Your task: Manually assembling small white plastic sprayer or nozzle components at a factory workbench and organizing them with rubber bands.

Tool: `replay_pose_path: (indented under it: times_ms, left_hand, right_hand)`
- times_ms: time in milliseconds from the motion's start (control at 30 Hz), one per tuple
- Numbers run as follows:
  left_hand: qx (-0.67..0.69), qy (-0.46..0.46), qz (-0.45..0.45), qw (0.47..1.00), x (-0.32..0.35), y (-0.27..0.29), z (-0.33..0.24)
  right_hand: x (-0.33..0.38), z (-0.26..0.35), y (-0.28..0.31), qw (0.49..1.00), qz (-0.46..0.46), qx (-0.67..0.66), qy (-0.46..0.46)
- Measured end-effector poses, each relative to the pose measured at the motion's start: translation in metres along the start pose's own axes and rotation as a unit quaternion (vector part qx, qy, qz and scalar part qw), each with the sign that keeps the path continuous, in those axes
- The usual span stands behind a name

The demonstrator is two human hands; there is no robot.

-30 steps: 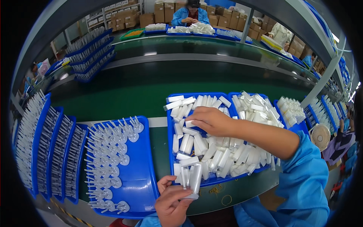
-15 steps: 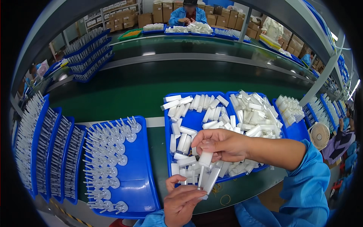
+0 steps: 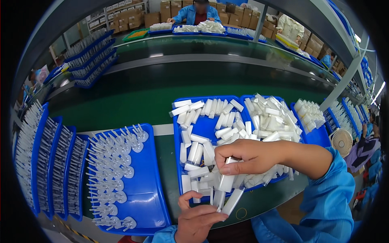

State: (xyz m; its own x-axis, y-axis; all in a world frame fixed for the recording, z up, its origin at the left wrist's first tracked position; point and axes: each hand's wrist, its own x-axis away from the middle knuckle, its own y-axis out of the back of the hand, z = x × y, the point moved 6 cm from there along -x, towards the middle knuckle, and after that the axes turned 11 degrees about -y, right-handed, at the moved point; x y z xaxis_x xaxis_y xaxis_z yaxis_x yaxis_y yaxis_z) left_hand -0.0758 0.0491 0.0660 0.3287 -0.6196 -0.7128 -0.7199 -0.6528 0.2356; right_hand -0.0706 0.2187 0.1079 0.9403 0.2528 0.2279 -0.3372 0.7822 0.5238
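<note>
Over the near edge of a blue tray, my right hand pinches a white rectangular tube between thumb and fingers. The tube's lower end meets a clear narrow piece, which rises from the fingers of my left hand. I cannot tell whether the two are joined. A second white tube with a clear end leans to the right, its bottom at the same left fingertips. Similar white tubes lie loosely in the tray behind my hands.
Left stands a blue tray with rows of clear stems on round bases; more stem-filled trays stand beyond. Another tube-filled tray and a small fan are at right. Across the green bench sits a co-worker.
My right hand has moved slightly right, and its white tube now stands over the clear piece. The second tube leans further right. The co-worker's hands have spread apart.
</note>
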Motion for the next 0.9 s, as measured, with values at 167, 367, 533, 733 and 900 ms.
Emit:
replay_pose_path:
  times_ms: [167, 367, 533, 733, 900]
  left_hand:
    - [-0.044, -0.044, 0.058, 0.996, -0.001, 0.001, -0.006]
    - [-0.024, 0.013, -0.043, 0.999, 0.011, 0.005, 0.0]
    - [-0.069, 0.04, -0.054, 0.995, 0.006, 0.01, -0.002]
    - [-0.043, 0.107, -0.119, 0.986, 0.017, 0.024, 0.012]
    - [-0.027, 0.083, -0.143, 0.986, 0.017, 0.027, 0.004]
  right_hand:
    - [0.001, -0.003, -0.01, 0.995, 0.027, -0.099, 0.013]
    - [0.003, 0.016, -0.02, 0.999, 0.009, 0.013, 0.05]
    - [0.003, 0.032, -0.047, 0.991, 0.061, 0.022, 0.115]
    - [-0.052, -0.012, -0.022, 0.991, 0.05, -0.121, 0.016]
    - [-0.097, -0.05, 0.013, 0.915, -0.115, 0.381, 0.066]
